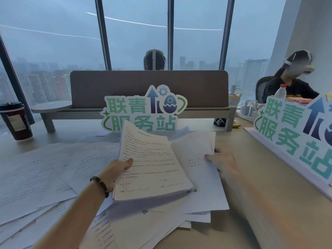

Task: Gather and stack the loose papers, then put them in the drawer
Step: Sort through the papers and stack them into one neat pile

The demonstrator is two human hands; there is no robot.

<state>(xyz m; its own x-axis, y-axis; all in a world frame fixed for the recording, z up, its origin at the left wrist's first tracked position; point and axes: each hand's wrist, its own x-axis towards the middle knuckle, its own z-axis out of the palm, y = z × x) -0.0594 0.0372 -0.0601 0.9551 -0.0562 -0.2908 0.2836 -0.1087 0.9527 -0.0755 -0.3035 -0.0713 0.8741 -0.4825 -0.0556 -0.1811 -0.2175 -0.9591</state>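
Observation:
My left hand (116,169) grips the left edge of a stack of printed papers (152,166), thumb on top, lifting it tilted above the desk. My right hand (221,161) holds the right edge of another white sheet (195,159) that lies partly under the stack. Many loose printed sheets (45,173) are spread over the left and near part of the wooden desk (255,212), overlapping one another. No drawer is in view.
A green and white cut-out sign (143,110) stands just behind the papers; a second sign (294,130) stands at the right. A dark coffee cup (16,121) sits far left. A grey divider (149,88) closes the back. Two people sit beyond.

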